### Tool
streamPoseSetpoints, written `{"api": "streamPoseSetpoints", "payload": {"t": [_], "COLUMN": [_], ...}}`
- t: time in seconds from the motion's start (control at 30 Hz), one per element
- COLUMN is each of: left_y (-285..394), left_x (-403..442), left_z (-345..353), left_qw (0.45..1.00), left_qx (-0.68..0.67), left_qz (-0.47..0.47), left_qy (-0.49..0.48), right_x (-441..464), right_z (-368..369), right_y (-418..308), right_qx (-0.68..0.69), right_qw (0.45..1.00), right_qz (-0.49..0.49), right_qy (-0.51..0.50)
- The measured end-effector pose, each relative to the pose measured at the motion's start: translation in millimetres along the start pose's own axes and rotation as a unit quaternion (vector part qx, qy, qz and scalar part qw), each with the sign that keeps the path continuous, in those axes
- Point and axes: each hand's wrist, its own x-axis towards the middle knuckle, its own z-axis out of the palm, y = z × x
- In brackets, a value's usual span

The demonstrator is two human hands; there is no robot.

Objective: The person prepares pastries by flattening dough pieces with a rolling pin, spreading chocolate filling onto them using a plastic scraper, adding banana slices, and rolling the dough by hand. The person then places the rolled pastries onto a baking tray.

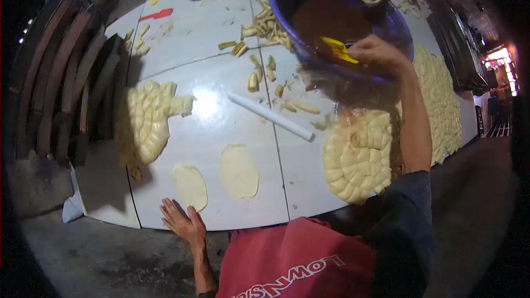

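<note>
Two flat oval dough sheets, a left one (190, 187) and a right one (239, 171), lie near the table's front edge. My left hand (182, 221) rests at that edge with its fingers spread, the fingertips close to the left sheet's lower end. A yellow tool (338, 49) is held in my right hand (375, 52), over the near rim of a big blue basin (284, 14) with brown filling inside. Diagonally across the table lies a white rolling pin (270, 116). Pieces of dough in a round cluster (359, 157) sit below the basin.
More dough clusters lie at the left (152, 121) and far right (439, 105). Banana-like strips (268, 25) are piled beside the basin. A red tool (157, 14) lies at the back. Other people's hands work along the far side. Stacked trays (61, 72) stand left.
</note>
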Motion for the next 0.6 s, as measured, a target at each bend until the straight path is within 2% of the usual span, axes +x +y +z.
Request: {"api": "streamPoseSetpoints", "payload": {"t": [0.07, 0.1, 0.2, 0.3, 0.37, 0.43, 0.5, 0.6], "left_y": [0, -6, -3, 2, -2, 0, 0, -4], "left_x": [-1, 0, 2, 2, 2, 0, -1, -1], "left_z": [-1, 4, 2, 1, 3, 2, 3, 4], "left_qw": [1.000, 0.999, 0.999, 0.999, 0.998, 0.998, 0.998, 0.998], "left_qx": [-0.012, -0.011, -0.029, -0.031, -0.047, -0.051, -0.054, -0.049], "left_qz": [-0.003, 0.026, 0.026, 0.009, 0.030, 0.023, 0.018, 0.035], "left_qy": [-0.002, 0.016, 0.019, 0.021, 0.034, 0.029, 0.024, 0.034], "right_x": [-7, -10, -31, -56, -53, -57, -66, -75], "right_z": [-1, 2, 32, 81, 113, 156, 201, 265], "right_y": [-10, -14, -46, -78, -69, -63, -68, -57], "right_qx": [0.012, 0.020, -0.023, 0.125, -0.011, -0.051, -0.104, -0.221], "right_qw": [1.000, 0.999, 0.997, 0.980, 0.982, 0.970, 0.969, 0.938], "right_qz": [-0.007, -0.007, -0.044, 0.027, -0.037, -0.103, -0.127, -0.246], "right_qy": [-0.021, -0.038, -0.051, -0.153, -0.183, -0.212, -0.184, -0.108]}}
